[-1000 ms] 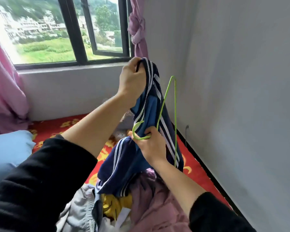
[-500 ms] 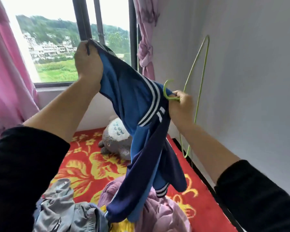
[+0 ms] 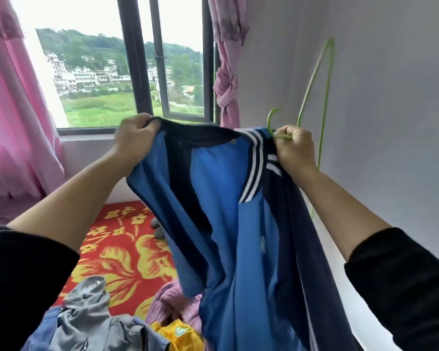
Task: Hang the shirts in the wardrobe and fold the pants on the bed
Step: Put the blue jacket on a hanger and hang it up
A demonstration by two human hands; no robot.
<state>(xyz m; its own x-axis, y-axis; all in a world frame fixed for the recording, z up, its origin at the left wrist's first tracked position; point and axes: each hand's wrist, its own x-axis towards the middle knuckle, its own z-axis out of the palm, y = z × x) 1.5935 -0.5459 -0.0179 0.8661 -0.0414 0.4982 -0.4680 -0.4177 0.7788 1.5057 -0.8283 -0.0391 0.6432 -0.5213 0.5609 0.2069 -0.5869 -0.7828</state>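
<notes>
Between both raised fists hangs a blue jacket: left hand grips its collar, right hand pinches jacket and green hanger.

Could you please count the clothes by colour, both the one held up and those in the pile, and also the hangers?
Blue striped shirt: 1
Grey garment: 1
Pink garment: 1
Yellow garment: 1
Dull blue cloth, partly hidden: 1
Green hanger: 1
Total: 6 (5 clothes, 1 hanger)
</notes>
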